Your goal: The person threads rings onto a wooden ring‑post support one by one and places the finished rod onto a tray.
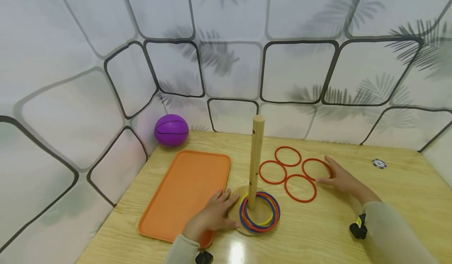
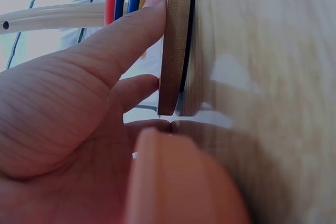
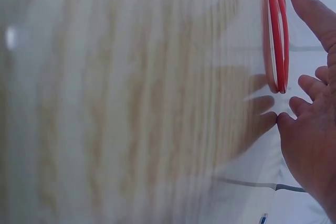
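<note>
A wooden post point(image 1: 256, 158) stands upright on a round wooden base point(image 1: 237, 213). Blue, red and yellow rings point(image 1: 277, 213) lie stacked around its foot. At the base's left edge, my left hand point(image 1: 213, 213) has its fingers spread; the left wrist view shows the thumb point(image 2: 134, 32) touching the base's rim. Several loose red rings point(image 1: 300, 201) lie flat in a cluster to the right of the post. My right hand point(image 1: 341, 179) reaches beside the rightmost red ring point(image 1: 314, 159), thumb and fingers apart. Whether it touches that ring I cannot tell.
An orange tray point(image 1: 180, 193) lies left of the post, its edge beside my left hand. A purple ball point(image 1: 171, 130) sits in the back left corner. At the far right lies a small round chip point(image 1: 379, 163). Patterned walls point(image 1: 233, 68) bound the table's back and left.
</note>
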A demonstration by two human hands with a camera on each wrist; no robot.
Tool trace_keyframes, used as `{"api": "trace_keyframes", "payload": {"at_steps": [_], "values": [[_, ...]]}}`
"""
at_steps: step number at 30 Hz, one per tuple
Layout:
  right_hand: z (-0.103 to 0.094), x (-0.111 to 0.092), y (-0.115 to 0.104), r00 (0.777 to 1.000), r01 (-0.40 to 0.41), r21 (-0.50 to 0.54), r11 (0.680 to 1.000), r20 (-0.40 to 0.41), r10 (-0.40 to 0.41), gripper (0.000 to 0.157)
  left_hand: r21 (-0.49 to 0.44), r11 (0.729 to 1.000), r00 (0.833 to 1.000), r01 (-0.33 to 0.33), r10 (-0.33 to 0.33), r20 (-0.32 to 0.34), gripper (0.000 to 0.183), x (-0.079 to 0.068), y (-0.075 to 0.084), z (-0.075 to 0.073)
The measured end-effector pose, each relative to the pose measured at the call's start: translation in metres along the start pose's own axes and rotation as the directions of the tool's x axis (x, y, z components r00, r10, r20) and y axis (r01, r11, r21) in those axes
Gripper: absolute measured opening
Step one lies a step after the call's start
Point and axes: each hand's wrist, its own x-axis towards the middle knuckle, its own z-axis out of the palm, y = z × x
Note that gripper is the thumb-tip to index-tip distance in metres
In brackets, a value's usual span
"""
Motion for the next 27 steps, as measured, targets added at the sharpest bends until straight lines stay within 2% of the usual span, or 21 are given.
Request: {"api": "trace_keyframes", "payload": {"at_steps": [10, 16, 27], "values": [[-0.006, 0.005, 0.002, 0.999, 0.026, -0.028, 0.999, 0.048, -0.024, 0.103, 0.004, 1.000, 1.000, -0.011, 0.011, -0.006, 0.082, 0.002, 0.000, 0.001], [-0.005, 0.010, 0.003, 0.992, 0.092, -0.060, 0.994, 0.090, -0.087, 0.097, -0.001, 1.000, 1.000, -0.003, 0.003, 0.001, 0.082, 0.001, 0.001, 0.000], [-0.001, 0.012, 0.006, 0.981, 0.189, -0.127, 0.974, 0.063, -0.183, 0.085, -0.005, 1.000, 1.000, 0.019, -0.019, 0.007, 0.081, -0.001, 0.002, 0.000]]}}
